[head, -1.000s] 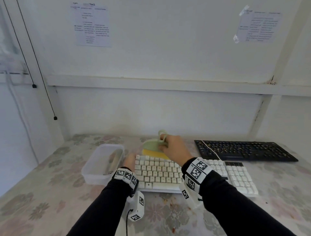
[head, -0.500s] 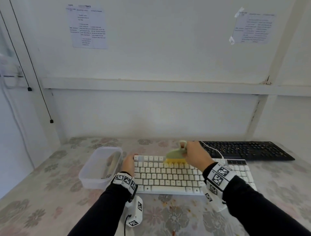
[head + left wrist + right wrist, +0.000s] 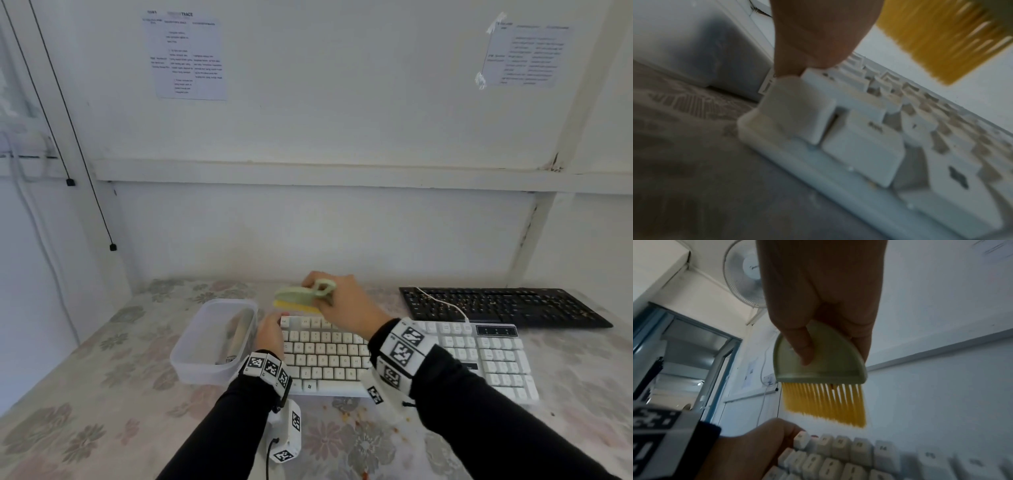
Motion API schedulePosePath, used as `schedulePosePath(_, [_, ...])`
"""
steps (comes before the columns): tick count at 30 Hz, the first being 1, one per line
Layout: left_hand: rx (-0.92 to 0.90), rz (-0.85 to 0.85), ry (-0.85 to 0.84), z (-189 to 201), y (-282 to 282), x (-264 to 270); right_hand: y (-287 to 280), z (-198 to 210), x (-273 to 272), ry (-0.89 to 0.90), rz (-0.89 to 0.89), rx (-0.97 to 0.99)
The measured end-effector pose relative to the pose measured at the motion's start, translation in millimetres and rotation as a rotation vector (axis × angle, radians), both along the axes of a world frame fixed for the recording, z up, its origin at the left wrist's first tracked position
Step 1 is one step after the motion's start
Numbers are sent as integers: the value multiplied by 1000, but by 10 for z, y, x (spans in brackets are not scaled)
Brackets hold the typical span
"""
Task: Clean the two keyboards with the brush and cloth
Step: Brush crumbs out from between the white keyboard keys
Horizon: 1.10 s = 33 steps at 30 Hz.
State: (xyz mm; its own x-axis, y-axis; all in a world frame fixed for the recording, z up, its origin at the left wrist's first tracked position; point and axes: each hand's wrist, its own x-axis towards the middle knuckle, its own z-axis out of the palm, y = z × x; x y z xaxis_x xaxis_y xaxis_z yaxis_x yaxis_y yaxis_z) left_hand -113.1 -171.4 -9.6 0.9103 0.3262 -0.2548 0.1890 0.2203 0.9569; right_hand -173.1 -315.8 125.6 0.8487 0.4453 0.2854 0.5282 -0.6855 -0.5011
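My right hand grips a pale green brush with yellow bristles, held just above the far left corner of the white keyboard; the bristles hang clear of the keys. My left hand rests along that keyboard's left edge, fingers laid forward to the top corner, a finger pressing down by the keys. The black keyboard, speckled with crumbs, lies behind on the right. No cloth is plainly visible.
A clear plastic tub with something rolled up inside stands against the white keyboard's left side. Orange crumbs lie on the flowered tablecloth in front of the keyboard. A white cable crosses the black keyboard. The wall is close behind.
The right hand has carried the brush from the middle of the top key row leftward and lifted it above the far left corner. The left hand has stayed on the keyboard's left edge.
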Motion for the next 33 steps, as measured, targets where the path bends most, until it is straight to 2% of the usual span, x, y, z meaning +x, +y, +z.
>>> schedulePosePath(3, [61, 54, -22, -18, 23, 35, 169, -101, 36, -2, 70, -96])
schedulePosePath(6, [65, 21, -15, 1, 5, 10, 173, -138, 28, -7, 61, -132])
schedulePosePath(14, [-129, 17, -6, 69, -35, -77, -204, -292, 118, 76, -74, -215])
schedulePosePath(25, [-91, 29, -26, 40, -48, -58, -1443, -359, 109, 78, -337, -253])
schedulePosePath(33, [-34, 72, -20, 24, -42, -37, -2243, -371, 1, 58, -512, -206])
